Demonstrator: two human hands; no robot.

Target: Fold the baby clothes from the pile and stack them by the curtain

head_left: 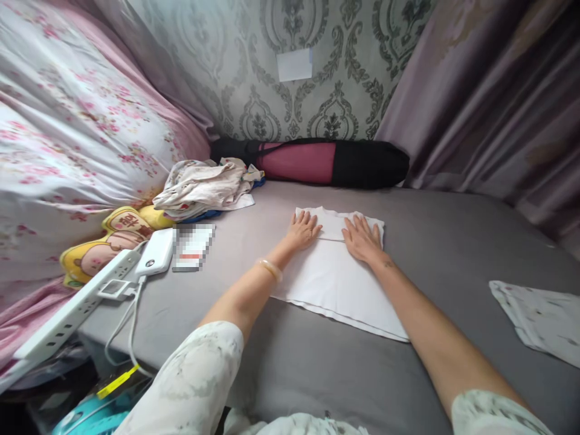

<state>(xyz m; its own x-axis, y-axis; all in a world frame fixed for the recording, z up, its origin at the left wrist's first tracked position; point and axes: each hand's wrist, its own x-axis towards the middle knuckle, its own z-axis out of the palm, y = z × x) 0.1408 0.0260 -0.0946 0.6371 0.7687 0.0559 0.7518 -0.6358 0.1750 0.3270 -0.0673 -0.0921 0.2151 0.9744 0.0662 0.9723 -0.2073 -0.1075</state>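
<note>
A white cloth garment [338,284] lies flat on the grey sheet, its far end turned over into a folded band. My left hand [302,231] rests palm down on the left part of that band, fingers spread. On the band's right part lies my right hand [362,238], also flat with its fingers apart. Both hands touch the garment without gripping it. The near edge shows two layers, slanting down to the right. Part of the right side is hidden under my right forearm.
A heap of clothes [211,187] lies at the back left, near a long black and pink bag [299,162] along the wall. At left are a power strip [81,308], a white power bank [154,252] and cables. A folded patterned cloth [539,320] lies at right.
</note>
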